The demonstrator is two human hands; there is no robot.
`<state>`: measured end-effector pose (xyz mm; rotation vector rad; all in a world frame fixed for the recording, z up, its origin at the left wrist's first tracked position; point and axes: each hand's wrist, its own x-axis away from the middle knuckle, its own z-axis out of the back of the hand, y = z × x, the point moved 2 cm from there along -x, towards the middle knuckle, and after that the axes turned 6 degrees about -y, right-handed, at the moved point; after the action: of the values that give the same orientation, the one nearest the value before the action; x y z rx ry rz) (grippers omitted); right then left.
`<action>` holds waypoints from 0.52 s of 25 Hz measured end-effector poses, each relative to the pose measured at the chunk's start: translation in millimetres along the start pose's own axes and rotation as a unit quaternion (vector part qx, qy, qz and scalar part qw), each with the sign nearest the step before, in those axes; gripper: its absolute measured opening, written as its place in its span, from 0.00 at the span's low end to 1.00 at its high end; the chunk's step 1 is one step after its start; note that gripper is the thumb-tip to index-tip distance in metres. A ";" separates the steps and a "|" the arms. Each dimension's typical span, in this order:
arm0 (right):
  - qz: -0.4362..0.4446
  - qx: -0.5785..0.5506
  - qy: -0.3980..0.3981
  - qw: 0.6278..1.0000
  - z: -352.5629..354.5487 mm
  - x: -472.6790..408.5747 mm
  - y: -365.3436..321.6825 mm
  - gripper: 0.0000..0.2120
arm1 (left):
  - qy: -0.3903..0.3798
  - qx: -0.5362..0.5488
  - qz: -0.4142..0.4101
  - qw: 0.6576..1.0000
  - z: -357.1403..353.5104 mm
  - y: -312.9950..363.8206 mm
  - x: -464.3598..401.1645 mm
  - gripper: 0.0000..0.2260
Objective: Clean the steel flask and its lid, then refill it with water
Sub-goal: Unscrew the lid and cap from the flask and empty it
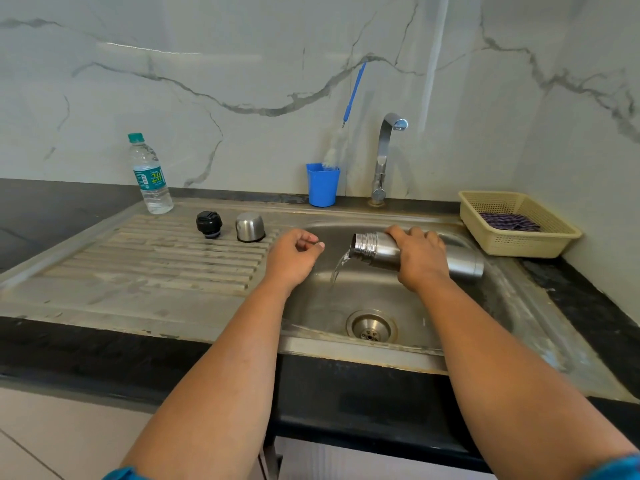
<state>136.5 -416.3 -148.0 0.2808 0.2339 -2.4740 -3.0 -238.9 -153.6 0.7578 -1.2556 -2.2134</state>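
Right hand (420,259) grips the cylindrical brushed-steel flask (384,252) around its upper body, fingers curled over the top. Flask lies nearly horizontal above the stainless steel sink basin (374,292), open threaded mouth pointing left and slightly down. Thin stream of water (338,268) pours from the mouth into the basin, above the round drain (371,326).

Left hand (294,256) hovers over the basin's left edge, fingers loosely curled, thumb near index tip, holding nothing.

On the ribbed steel drainboard (156,261), left of the basin: black plastic stopper lid (209,224) and, just beside it on the right, a steel cup cap (250,226) standing rim down. The two are apart from each other and from the flask.

Clear plastic water bottle with teal cap (149,174) stands at the drainboard's back left corner. Blue plastic cup (322,185) sits behind the sink by the wall, holding a bottle brush with blue handle (346,123). Chrome tap (382,157) stands right of the cup. Beige perforated plastic basket (519,233) on the black counter, right of the sink, holds a dark checked cloth (509,221).
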 end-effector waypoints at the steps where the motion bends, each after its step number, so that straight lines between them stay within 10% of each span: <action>1: 0.001 0.003 0.000 1.000 0.5 0.0 -0.1 0.34 | 0.002 0.000 0.001 1.000 0.5 -0.3 -0.1 0.06; 13: 0.013 0.010 0.002 1.000 1.9 0.5 -1.1 0.34 | 0.012 -0.002 0.013 1.000 4.3 -1.3 -1.3 0.06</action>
<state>135.1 -416.2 -146.2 0.2955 0.2063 -2.4513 -5.1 -234.7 -152.7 0.7601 -1.2431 -2.1788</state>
